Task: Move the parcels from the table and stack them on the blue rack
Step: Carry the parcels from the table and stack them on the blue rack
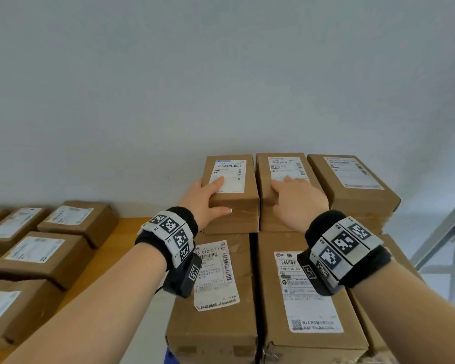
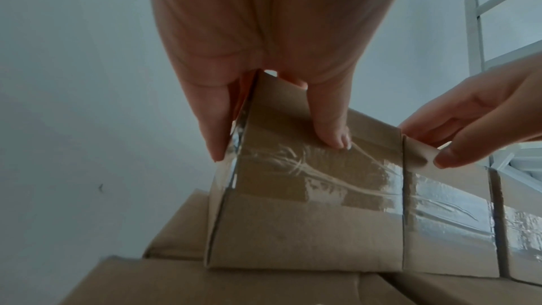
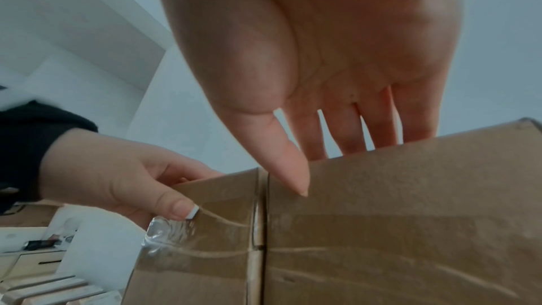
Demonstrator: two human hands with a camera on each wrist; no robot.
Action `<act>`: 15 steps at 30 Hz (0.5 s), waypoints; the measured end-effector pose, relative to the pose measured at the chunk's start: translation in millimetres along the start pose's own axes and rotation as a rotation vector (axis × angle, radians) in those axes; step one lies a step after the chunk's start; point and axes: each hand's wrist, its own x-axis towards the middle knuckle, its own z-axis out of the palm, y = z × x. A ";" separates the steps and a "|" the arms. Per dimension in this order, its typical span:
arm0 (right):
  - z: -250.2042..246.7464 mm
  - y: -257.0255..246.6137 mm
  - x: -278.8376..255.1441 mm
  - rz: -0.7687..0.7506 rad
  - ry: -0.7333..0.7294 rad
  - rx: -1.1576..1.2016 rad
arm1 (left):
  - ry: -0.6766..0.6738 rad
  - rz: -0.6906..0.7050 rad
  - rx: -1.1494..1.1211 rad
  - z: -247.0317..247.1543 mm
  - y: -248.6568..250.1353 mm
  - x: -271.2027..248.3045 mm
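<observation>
While the left hand [image 1: 204, 197] grips the left top parcel [image 1: 231, 190], thumb on its near taped face, fingers over top | right hand [image 1: 297, 198] rests flat, fingers straight, on the middle parcel [image 1: 286, 179] touching it | long axes run away toward the wall | third parcel [image 1: 352, 182] at right | more parcels [image 1: 37, 248] wait on table [image 1: 121, 232], left

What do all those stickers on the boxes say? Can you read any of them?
"76 C12-07 HW2": label on the lower left parcel, first digits hidden by the wrist.
"220-Y38 00": label on the lower right parcel; last characters uncertain.
Labels on the parcel under the left hand, the one under the right hand and the parcels on the table: too blurred.
</observation>
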 end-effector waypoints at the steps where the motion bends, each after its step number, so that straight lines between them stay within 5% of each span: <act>1: 0.3 0.0 0.1 -0.002 0.003 -0.002 | -0.003 -0.001 0.005 0.0 0.5 0.9; 7: 0.7 0.3 0.2 -0.005 0.003 -0.009 | 0.012 -0.004 0.209 -2.0 6.5 1.1; 11: 1.8 0.3 -0.4 -0.001 0.020 -0.008 | 0.084 0.130 0.469 1.9 21.4 1.2; 15: 3.7 2.2 0.5 -0.002 0.038 0.002 | 0.048 0.218 0.454 11.2 35.7 3.4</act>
